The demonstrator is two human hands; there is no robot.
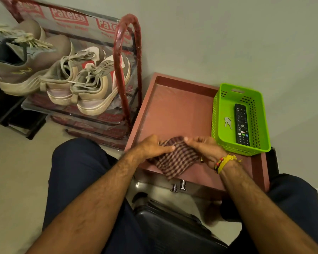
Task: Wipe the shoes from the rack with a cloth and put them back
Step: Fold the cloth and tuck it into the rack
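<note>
A brown checked cloth (174, 158) lies folded on the near edge of a reddish tray-like tabletop (173, 110). My left hand (152, 146) holds its left side and my right hand (204, 147) pinches its upper right edge. Up to the left stands the red shoe rack (125, 52), wrapped in clear printed plastic. A pair of beige sneakers (84, 83) sits on its top shelf, heels toward me. Further left on the same shelf lies a grey and brown sneaker pair (20, 57).
A green plastic basket (218, 110) stands on the tabletop's right side, holding a black remote (242, 123) and keys (228, 121). A dark suitcase (169, 222) lies between my knees below the table. A dark low stand (17, 118) is under the rack's left end.
</note>
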